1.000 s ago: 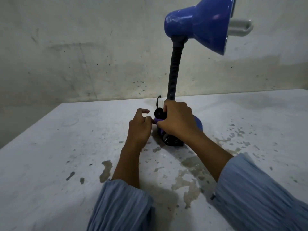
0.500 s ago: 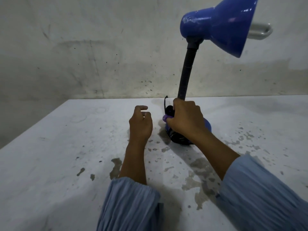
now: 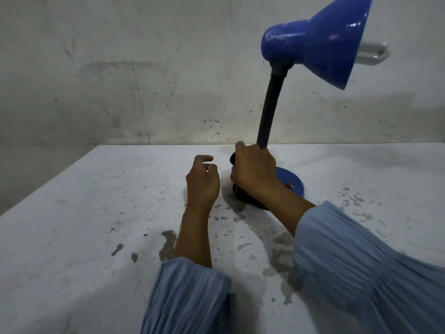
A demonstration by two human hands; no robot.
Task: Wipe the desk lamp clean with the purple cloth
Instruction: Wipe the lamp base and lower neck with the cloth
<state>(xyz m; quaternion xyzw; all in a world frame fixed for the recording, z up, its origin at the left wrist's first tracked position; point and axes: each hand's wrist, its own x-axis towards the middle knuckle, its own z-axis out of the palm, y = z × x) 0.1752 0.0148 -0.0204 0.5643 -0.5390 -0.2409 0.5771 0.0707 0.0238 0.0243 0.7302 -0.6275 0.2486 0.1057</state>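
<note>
One desk lamp [image 3: 310, 44], right hand [image 3: 255, 172] fingers gripping its base; left hand [image 3: 202, 184] loosely curled, holding nothing.

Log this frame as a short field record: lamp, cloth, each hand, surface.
lamp: blue desk lamp, standing on its round base, shade aimed right
cloth: only a purple sliver shows under the right hand
right hand: right hand curled at the foot of the black neck
left hand: left hand beside base, loosely curled, holds nothing
surface: stained white table
</note>
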